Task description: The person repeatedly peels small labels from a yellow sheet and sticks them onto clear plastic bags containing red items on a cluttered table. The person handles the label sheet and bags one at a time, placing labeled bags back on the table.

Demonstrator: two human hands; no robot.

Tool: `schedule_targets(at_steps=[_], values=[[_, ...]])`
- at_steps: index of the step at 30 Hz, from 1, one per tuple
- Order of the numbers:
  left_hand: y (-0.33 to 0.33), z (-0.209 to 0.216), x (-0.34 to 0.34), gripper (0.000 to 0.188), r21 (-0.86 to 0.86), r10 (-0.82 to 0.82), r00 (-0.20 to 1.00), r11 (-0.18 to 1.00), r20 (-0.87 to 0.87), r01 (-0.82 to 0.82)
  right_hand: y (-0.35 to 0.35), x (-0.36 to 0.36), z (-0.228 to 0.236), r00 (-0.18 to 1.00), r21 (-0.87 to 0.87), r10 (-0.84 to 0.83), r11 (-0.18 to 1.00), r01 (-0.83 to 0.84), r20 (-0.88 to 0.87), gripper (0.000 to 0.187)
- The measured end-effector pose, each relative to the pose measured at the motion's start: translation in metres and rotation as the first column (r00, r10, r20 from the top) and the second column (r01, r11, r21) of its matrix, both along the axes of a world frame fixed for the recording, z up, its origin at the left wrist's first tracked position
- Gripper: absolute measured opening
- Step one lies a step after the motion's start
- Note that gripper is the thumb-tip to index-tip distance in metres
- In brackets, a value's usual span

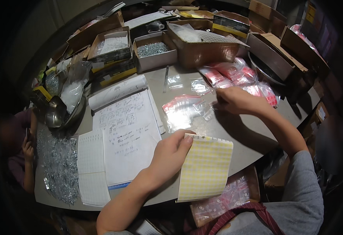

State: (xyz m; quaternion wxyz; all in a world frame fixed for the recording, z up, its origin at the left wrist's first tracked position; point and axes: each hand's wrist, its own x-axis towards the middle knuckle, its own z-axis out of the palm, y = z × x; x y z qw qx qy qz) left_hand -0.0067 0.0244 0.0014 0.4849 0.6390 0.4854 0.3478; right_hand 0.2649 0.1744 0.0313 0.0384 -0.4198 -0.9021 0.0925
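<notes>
Plainly, the left hand has its grip pinched on a yellow-checked sheet above the near edge of the tabletop. The right hand is beside small clear bags; what its grip holds, one cannot tell. Red-and-clear packets crowd just beyond it, an open notebook lies leftward, and a carton of screws stands behind.

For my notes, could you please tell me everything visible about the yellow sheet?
The yellow sheet looks like thin paper, roughly rectangular, with a yellow and white grid pattern and dark print along its top edge. The left hand pinches its upper left corner; slightly curved, it overlaps the near edge of the table in view.
</notes>
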Motion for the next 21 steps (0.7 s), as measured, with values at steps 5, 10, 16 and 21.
schedule_targets(at_steps=[5,10,16,21], values=[[-0.002,0.007,0.001,0.028,0.005,0.044,0.996,0.999,-0.080,-0.044,-0.022,0.008,0.025,0.998,-0.194,-0.022,0.980,0.034,0.064,0.026],[-0.004,0.007,0.001,0.027,0.042,0.077,0.991,0.996,-0.113,-0.072,-0.074,-0.013,-0.001,0.836,-0.170,0.331,0.882,-0.439,-0.438,0.050],[-0.002,0.001,0.003,0.031,0.057,0.091,0.995,0.994,-0.049,-0.089,-0.098,-0.024,0.004,0.910,0.047,0.322,0.946,-0.321,-0.262,0.075],[-0.002,0.002,0.002,0.030,0.046,0.081,0.996,0.996,-0.031,-0.080,-0.096,-0.029,0.002,0.883,0.103,0.397,0.918,-0.384,-0.252,0.060]])
